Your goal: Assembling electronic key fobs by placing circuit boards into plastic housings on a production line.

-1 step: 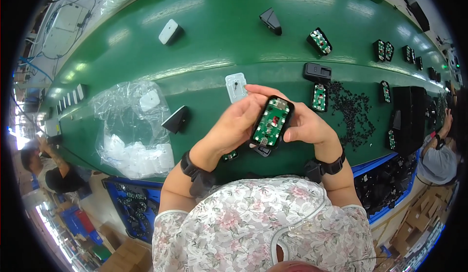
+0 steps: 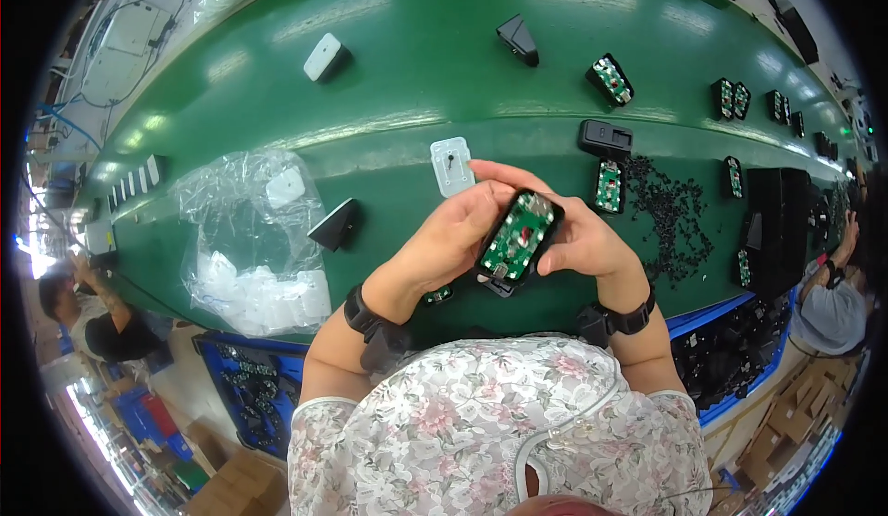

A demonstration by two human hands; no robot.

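Note:
Between both hands I hold a black plastic housing with a green circuit board in its open face, tilted to the right. My left hand grips its left side, fingers wrapped round the far end. On its right side is my right hand, thumb along the edge and the other fingers partly hidden behind. Just beyond my left fingertips lies a white plastic cover on the green table. Partly hidden under my hands, another board and a dark part sit near the table's front edge.
To the right are another housing with a board, a black case and a heap of small black parts. A clear bag of white covers lies left. Blue trays flank me. Other people sit at both ends.
The view has shifted very slightly. The housing in my hands has tipped a little, and its board looks somewhat blurred; both hands keep their hold.

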